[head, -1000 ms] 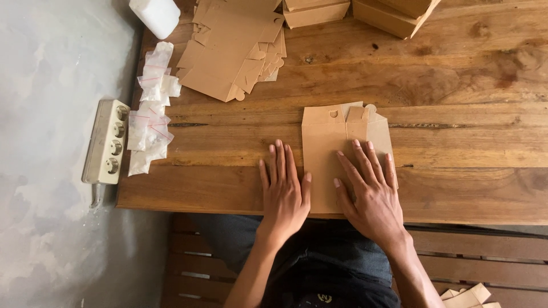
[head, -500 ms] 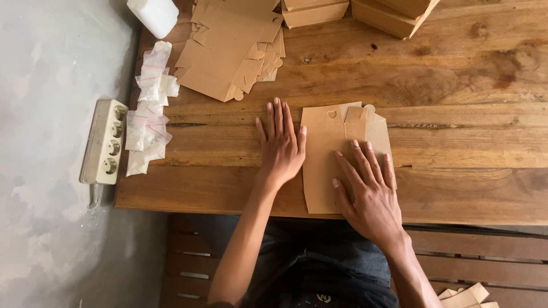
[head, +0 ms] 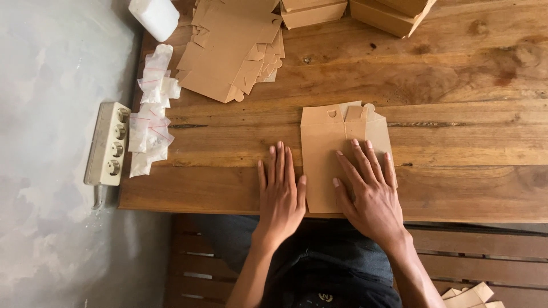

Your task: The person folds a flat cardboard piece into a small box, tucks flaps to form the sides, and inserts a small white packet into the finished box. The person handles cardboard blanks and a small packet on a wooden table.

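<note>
Head view: looking straight down at a wooden table [head: 456, 80] and the person's lap.
Cardboard blank: a flat brown cardboard blank [head: 337, 154] lies at the near edge of the table, its tabs pointing away from the person.
Right hand: the right hand [head: 368, 191] lies open and flat, fingers spread, pressing on the blank's right half.
Left hand: the left hand [head: 281, 194] lies open, palm down, on the bare wood just beside the blank's left edge, gripping nothing.
Stack: more flat blanks [head: 228, 51] are piled at the far left.
Bags: small clear plastic bags [head: 151, 111] lie along the left edge.
Power strip: a white power strip [head: 107, 144] sits on the grey floor, beside the table.
Boxes: folded cardboard boxes [head: 354, 8] stand at the far edge.
</note>
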